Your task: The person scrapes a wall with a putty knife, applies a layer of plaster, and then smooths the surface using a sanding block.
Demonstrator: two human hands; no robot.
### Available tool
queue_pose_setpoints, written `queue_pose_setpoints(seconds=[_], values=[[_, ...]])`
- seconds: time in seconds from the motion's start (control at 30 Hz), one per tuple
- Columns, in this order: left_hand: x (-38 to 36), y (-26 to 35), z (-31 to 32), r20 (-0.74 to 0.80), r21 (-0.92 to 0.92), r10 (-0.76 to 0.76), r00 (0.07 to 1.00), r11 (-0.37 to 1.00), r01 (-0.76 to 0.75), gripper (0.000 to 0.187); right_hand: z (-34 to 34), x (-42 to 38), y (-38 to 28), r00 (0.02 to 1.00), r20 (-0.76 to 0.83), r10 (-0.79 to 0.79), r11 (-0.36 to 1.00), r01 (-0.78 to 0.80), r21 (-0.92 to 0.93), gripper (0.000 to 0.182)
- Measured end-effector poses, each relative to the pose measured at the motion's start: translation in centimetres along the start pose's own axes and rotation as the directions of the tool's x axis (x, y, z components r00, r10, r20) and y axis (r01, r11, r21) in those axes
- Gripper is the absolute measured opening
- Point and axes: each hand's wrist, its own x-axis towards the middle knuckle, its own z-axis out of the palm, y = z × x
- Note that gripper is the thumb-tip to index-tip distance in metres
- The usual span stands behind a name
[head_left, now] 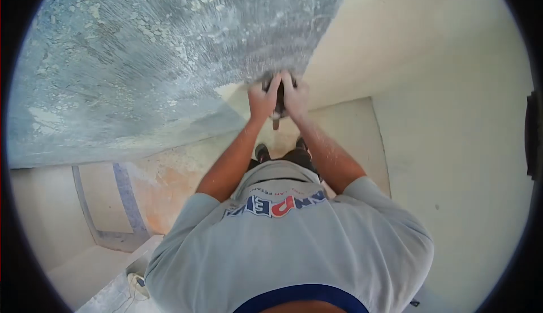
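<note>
Left hand [262, 101] and right hand [295, 97] clamped together around small dark hand tool [278, 104] | pressed at lower edge of scraped blue-grey wall patch [158, 58] | risk: slipping off edge, gouging cream plaster [430, 86]

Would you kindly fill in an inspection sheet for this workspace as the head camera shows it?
Surface: blue-grey wall, scraped and flaking, next to a cream wall.
Job's things: dark tool pressed at the edge of the blue-grey area; its type cannot be told.
Clutter: small pale object on the floor at lower left.
Grippers: left hand and right hand both clasp the tool.
Cables: a thin cord seems to lie by the pale object; unclear.
Surroundings: stained floor, person's grey shirt, dark shoes.
</note>
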Motion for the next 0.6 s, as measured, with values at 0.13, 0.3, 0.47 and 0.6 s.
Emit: queue_pose_setpoints(seconds=[0.13, 0.3, 0.47, 0.6], values=[[0.3, 6.1, -0.3, 0.010, -0.069, -0.141, 0.990, 0.987, 0.142, 0.034, -2.3, 1.1, -6.4, 0.988, 0.152, 0.029, 0.999, -0.032, 0.014, 0.043], [-3.7, 4.4, 0.3, 0.042, -0.425, -0.657, 0.753, 0.670, 0.608, 0.046, -5.9, -3.0, -5.5, 0.871, 0.427, 0.243, 0.941, -0.318, 0.114, 0.035], [-5.4, 0.3, -1.3, 0.357, -0.571, -0.789, 0.500, 0.239, 0.785, 0.042, -7.5, -5.7, -3.6, 0.637, 0.629, 0.445, 0.675, -0.701, 0.231, 0.054], [-3.7, 0.2, -1.6, 0.409, -0.603, -0.748, 0.523, 0.208, 0.770, 0.038, -6.2, -5.4, -4.1, 0.670, 0.627, 0.397, 0.658, -0.684, 0.314, 0.058]])
